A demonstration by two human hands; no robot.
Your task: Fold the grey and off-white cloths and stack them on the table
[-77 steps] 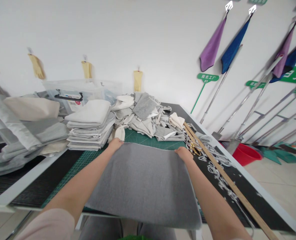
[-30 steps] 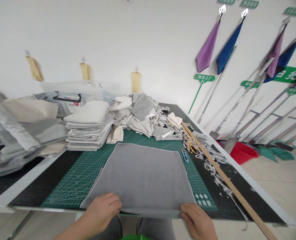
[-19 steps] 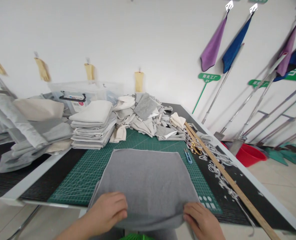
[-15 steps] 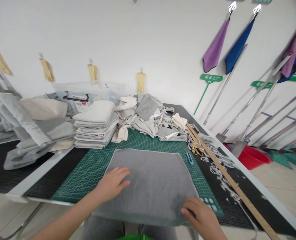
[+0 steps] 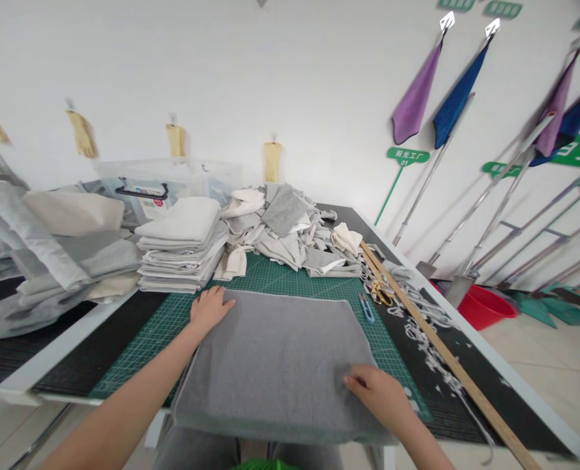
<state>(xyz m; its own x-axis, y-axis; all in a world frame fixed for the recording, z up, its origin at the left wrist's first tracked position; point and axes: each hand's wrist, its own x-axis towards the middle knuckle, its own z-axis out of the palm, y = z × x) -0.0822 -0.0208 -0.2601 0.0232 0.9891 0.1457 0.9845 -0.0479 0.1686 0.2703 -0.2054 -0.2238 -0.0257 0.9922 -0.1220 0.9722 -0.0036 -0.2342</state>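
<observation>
A grey cloth (image 5: pixel 275 359) lies spread on a green cutting mat (image 5: pixel 138 352), its near edge hanging over the front of the table. At the cloth's far left corner rests my left hand (image 5: pixel 208 309), fingers stretched forward and thumb out to the side. My right hand (image 5: pixel 375 395) is at the right side of the cloth, its fingers curled and thumb pressed in on the fabric. Blue thread snips (image 5: pixel 367 309) lie on the mat past the cloth's right edge, and gold-handled scissors (image 5: pixel 381 294) are just beyond them.
A folded cloth stack (image 5: pixel 179 251) stands behind the mat's left part, beside a heap of cloth scraps (image 5: pixel 285 228). More cloths (image 5: pixel 84 261) and a clear plastic bin (image 5: pixel 147 189) are at left. A wooden ruler (image 5: pixel 447 349) runs along the right, near white scraps.
My left hand has moved forward from the cloth's left middle to its far left corner. My right hand has shifted slightly up and left. The view has turned a little to the right.
</observation>
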